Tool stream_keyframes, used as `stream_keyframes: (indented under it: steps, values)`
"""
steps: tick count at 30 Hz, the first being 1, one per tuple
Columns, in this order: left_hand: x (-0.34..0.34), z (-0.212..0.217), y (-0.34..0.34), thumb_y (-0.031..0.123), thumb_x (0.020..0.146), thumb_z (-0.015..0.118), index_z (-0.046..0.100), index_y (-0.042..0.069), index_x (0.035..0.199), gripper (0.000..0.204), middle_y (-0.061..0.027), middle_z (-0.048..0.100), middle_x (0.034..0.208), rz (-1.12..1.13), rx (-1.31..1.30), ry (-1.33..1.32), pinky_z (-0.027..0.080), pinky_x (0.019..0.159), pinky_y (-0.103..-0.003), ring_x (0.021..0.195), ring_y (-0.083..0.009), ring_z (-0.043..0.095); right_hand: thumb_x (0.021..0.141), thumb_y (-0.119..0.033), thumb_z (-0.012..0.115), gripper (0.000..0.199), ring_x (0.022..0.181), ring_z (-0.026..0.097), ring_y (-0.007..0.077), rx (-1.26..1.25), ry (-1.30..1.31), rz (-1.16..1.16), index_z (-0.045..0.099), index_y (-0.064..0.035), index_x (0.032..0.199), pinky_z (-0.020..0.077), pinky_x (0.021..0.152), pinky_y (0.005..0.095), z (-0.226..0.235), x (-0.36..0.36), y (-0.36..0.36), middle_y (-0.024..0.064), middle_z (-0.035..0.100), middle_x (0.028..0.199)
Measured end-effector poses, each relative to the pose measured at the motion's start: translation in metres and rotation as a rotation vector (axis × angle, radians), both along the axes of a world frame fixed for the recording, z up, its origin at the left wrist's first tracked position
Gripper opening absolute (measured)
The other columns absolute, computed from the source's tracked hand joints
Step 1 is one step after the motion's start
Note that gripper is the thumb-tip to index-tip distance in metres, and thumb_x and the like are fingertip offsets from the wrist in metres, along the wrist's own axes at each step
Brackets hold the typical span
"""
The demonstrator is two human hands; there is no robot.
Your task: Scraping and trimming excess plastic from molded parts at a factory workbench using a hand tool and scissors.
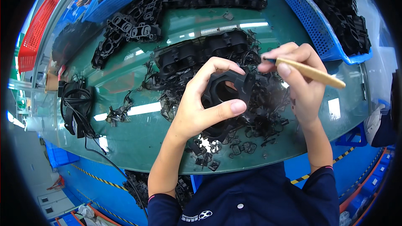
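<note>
- Left: black cable coil (pixel 77 104) is parked on the tabletop (pixel 138 142); its lead is draped over the near edge, so it could be snagged if the left forearm is swung out.
- Left hand (pixel 194 104): hollow black part (pixel 243 84) is grasped by curled fingers and thumb, held above the tabletop mid-picture. Could be twisted loose if pushed hard, since only its rim looks pinched.
- Left thumb is laid on the near rim, facing the tool side; could be nicked if a stroke is overrun.
- Black scrap pile (pixel 268 119): spread under the part; if the part is dropped, it could be lost among similar-coloured bits.
- Right hand (pixel 307 96): wooden-handled tool (pixel 312 72) is gripped by closed fingers, dark tip aimed left, apart from the part. Tip sharpness can't be told; if sharp, the adjacent fingertips could be cut by a slip.
</note>
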State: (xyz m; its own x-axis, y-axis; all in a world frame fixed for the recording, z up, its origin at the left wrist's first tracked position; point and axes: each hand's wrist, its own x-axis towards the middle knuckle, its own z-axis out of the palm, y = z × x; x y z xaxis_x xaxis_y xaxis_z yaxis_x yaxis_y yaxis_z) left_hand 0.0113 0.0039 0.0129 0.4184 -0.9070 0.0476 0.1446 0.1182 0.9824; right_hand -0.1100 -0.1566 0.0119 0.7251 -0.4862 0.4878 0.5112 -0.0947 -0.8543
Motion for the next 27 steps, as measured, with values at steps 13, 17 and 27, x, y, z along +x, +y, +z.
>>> stream_keyframes:
  steps: [13,17,27]
  values:
    - [0.011,-0.002,0.002,0.014,0.064,0.079,0.053,0.002,0.106,0.051,-0.0054,0.053,0.100,0.044,-0.180,-0.396,0.040,0.085,-0.027,0.094,-0.0137,0.053,0.068,0.004,0.067,0.012,0.076,0.064,0.0203,-0.322,-0.041,0.096,0.061,-0.0011,0.078,0.0513,0.069,0.0298,0.006,-0.001,0.011,0.0127,0.068,0.085]
    - [0.011,-0.003,0.001,0.013,0.063,0.080,0.053,0.002,0.106,0.052,-0.0052,0.053,0.101,0.037,-0.183,-0.405,0.040,0.085,-0.027,0.095,-0.0136,0.052,0.067,0.003,0.067,0.012,0.077,0.065,0.0225,-0.423,-0.011,0.085,0.061,-0.0018,0.077,0.0509,0.070,0.0315,0.010,-0.004,0.008,0.0124,0.067,0.085]
    - [0.006,-0.010,-0.002,0.017,0.065,0.079,0.053,0.004,0.107,0.052,-0.0052,0.054,0.100,0.021,-0.140,-0.348,0.041,0.085,-0.028,0.094,-0.0145,0.053,0.062,0.001,0.070,0.021,0.072,0.063,0.0274,-0.888,-0.141,-0.146,0.060,-0.0014,0.080,0.0524,0.065,0.0353,0.009,-0.001,0.012,0.0125,0.063,0.085]
